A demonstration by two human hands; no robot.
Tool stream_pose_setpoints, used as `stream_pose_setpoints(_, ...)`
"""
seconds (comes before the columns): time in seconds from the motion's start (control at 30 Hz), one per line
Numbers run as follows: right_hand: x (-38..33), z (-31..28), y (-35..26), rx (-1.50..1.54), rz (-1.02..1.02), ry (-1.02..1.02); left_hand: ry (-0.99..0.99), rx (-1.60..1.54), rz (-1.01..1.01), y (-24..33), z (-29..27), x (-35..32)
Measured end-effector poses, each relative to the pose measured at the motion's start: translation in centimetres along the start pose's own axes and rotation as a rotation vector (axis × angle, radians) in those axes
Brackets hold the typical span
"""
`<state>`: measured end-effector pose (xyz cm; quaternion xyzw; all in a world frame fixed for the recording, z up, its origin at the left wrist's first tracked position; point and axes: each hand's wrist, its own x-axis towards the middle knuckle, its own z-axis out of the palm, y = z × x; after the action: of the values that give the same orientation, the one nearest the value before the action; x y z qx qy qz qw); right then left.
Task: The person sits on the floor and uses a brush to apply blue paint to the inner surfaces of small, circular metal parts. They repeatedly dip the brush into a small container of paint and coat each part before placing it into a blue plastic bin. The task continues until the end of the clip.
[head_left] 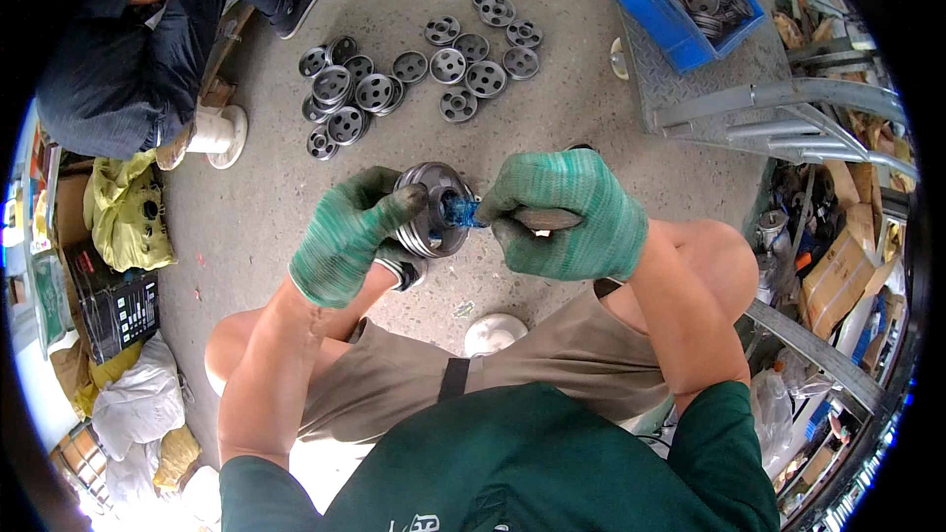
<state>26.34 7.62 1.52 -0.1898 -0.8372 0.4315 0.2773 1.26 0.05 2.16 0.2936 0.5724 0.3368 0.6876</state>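
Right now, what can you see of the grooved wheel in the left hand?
The grooved wheel is grey, metallic-looking and round, with grooves around its rim and a central opening. The left hand holds it off the floor, its face toward the right hand, whose blue-bristled tool reaches the opening.

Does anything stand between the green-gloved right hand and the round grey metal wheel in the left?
Only the blue, bristly-looking tool pinched in the right hand, its end at the central opening of the wheel. Nothing else visible blocks that gap.
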Motion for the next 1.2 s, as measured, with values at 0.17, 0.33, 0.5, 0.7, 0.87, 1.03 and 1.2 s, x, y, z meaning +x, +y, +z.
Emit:
stream_pose_setpoints(0.17,0.2,0.6,0.4,0.015,-0.047,0.049,0.033,-0.216,-0.006,0.5,1.3,-0.6)
stream_pose_setpoints(0.33,0.4,0.7,0.2,-0.034,-0.032,0.007,-0.012,-0.014,-0.020,0.0,0.0,-0.1)
stream_pose_setpoints(0.5,0.5,0.6,-0.3,-0.007,0.204,-0.002,0.017,0.040,0.103,-0.2,1.0,-0.5)
stream_pose_setpoints(0.7,0.4,1.1,-0.1,0.874,0.888,0.108,0.034,0.091,0.294,-1.6,0.5,-0.4)
stream_pose_setpoints(0.87,0.0,0.6,-0.3,1.285,0.811,0.371,0.042,-0.277,0.292,-2.1,-0.1,0.5)
stream_pose_setpoints(1.03,-0.8,-1.3,1.0,1.116,0.678,0.567,0.081,-0.383,0.240,-1.8,-0.5,1.7)
stream_pose_setpoints(1.2,-1.7,-1.7,1.7,1.157,0.694,0.534,0.030,-0.576,0.098,-1.8,0.0,2.7)
